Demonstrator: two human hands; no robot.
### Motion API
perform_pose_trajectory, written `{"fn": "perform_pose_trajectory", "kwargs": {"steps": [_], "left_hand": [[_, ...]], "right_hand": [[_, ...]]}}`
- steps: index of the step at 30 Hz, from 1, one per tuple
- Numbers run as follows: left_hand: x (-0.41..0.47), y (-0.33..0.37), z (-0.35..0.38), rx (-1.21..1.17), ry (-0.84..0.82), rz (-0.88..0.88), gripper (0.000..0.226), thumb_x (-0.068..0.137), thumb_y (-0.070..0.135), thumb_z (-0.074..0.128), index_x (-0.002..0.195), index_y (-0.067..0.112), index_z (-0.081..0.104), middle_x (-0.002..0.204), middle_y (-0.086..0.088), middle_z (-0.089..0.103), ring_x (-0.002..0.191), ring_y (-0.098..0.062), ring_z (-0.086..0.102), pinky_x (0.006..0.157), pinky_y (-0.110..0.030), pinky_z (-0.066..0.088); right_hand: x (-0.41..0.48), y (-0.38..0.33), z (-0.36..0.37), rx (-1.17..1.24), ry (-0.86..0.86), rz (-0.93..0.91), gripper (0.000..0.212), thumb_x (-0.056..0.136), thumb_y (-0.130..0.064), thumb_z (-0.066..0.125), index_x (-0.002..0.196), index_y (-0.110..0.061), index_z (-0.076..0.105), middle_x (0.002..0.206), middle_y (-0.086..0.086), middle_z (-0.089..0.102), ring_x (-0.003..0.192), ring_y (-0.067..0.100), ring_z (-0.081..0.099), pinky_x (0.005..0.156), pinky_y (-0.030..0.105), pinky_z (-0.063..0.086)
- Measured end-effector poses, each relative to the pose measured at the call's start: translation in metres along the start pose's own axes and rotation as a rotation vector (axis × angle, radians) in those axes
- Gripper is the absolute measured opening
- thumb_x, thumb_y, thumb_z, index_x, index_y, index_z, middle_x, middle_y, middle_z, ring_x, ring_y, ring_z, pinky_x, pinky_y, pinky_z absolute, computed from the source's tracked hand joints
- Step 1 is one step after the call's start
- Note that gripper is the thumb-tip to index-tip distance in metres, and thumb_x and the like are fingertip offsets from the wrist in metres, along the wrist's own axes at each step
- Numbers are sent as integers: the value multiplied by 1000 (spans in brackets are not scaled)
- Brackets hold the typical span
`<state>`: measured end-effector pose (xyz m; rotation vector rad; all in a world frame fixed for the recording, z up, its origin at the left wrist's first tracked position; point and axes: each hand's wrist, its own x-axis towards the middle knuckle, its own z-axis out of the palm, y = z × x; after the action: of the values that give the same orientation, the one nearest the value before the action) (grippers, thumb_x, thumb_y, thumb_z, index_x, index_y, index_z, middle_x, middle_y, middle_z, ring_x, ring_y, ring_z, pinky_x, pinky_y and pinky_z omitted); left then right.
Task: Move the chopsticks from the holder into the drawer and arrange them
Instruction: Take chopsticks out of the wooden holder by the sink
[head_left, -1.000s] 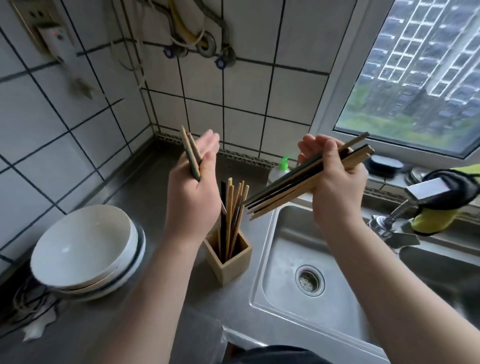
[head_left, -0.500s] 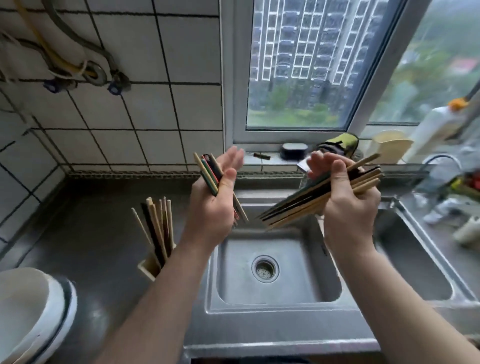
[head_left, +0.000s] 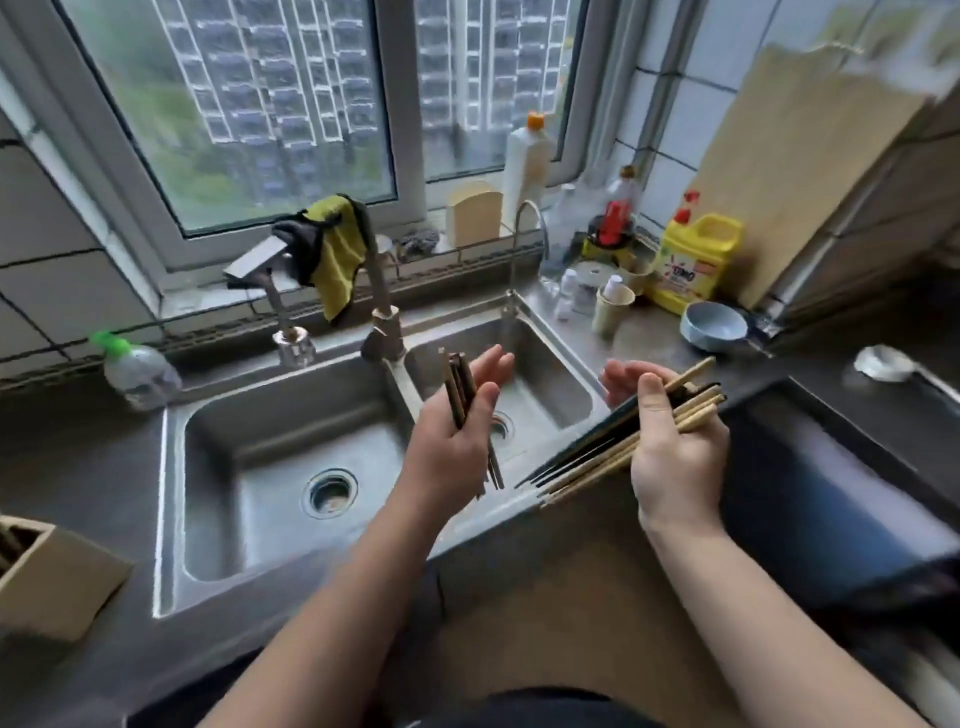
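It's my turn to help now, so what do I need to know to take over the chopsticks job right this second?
Left hand: thumb pinches a small bunch of chopsticks over the sink.
Right hand: grips a bigger bundle beside it.
Holder: far left on the counter, some sticks seemingly inside.
Done: two handfuls are out.
Left: no drawer in view; lay everything in it and line it up.

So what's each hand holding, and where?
Left hand: a few dark wooden chopsticks, gripped around their middle. Right hand: a larger bundle of dark and pale chopsticks, gripped near the thick ends.
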<state>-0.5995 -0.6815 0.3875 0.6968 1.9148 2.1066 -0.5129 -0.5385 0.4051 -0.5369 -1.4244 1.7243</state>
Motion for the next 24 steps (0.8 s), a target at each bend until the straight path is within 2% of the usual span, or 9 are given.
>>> {"fn": "perform_pose_trajectory", "kwargs": {"steps": [3, 7, 9, 11, 14, 17, 19, 22, 24], "left_hand": [[-16, -16, 80, 7, -85, -41, 31, 99, 15, 45, 124, 32, 53, 125, 3, 65, 124, -10, 57, 112, -39, 38], [-40, -35, 174, -9, -270, -126, 32, 103, 16, 42, 133, 25, 50, 133, 1, 61, 128, -7, 53, 114, -37, 35], [-47, -41, 214, 25, -353, -139, 32, 103, 20, 42, 133, 28, 50, 133, 4, 61, 127, -5, 53, 114, -36, 35], [-53, -46, 251, 64, -433, -146, 35, 101, 24, 44, 135, 25, 51, 133, 6, 61, 126, -3, 53, 113, -35, 37], [-59, -55, 302, 103, -536, -169, 37, 104, 17, 43, 139, 15, 50, 134, 5, 60, 126, -2, 53, 112, -32, 38], [-65, -62, 355, 99, -649, -189, 37, 104, 14, 41, 141, 12, 49, 136, 3, 59, 126, -1, 53, 110, -23, 37], [-69, -70, 390, 102, -711, -210, 36, 105, 13, 41, 139, 12, 51, 135, 2, 59, 125, -1, 53, 109, -20, 38], [-75, -88, 445, 96, -819, -216, 34, 104, 14, 43, 135, 17, 55, 132, 6, 61, 125, -2, 53, 111, -26, 38], [-78, -98, 482, 99, -895, -218, 35, 104, 14, 42, 137, 17, 54, 132, 9, 60, 125, 3, 52, 106, -16, 37]], "right_hand": [[9, -5, -83, -36, 79, 9, 23, 99, -8, 48, 87, -13, 68, 95, 10, 73, 95, 25, 72, 93, 39, 55], [13, -13, -183, -95, 215, 9, 26, 99, -8, 46, 87, -16, 66, 97, 10, 73, 97, 24, 71, 93, 39, 55], [15, -18, -226, -100, 287, 7, 27, 100, -7, 45, 86, -16, 66, 99, 11, 73, 98, 25, 71, 93, 39, 55], [14, -22, -263, -116, 350, 8, 26, 100, -7, 44, 87, -15, 65, 101, 13, 72, 99, 25, 71, 94, 39, 54], [11, -26, -315, -140, 458, 17, 25, 100, -7, 43, 89, -15, 65, 103, 15, 71, 100, 24, 70, 94, 40, 54], [10, -30, -362, -169, 566, 14, 26, 100, -9, 43, 90, -17, 65, 102, 13, 72, 100, 23, 71, 95, 41, 53], [9, -34, -393, -191, 641, 14, 26, 100, -9, 44, 91, -19, 66, 102, 11, 73, 101, 21, 71, 96, 40, 52], [9, -40, -439, -240, 745, 10, 25, 100, -9, 45, 92, -18, 66, 103, 10, 73, 102, 20, 70, 96, 40, 52], [12, -43, -470, -287, 811, 25, 21, 99, -9, 46, 95, -12, 66, 102, 8, 73, 101, 18, 70, 96, 37, 53]]}}
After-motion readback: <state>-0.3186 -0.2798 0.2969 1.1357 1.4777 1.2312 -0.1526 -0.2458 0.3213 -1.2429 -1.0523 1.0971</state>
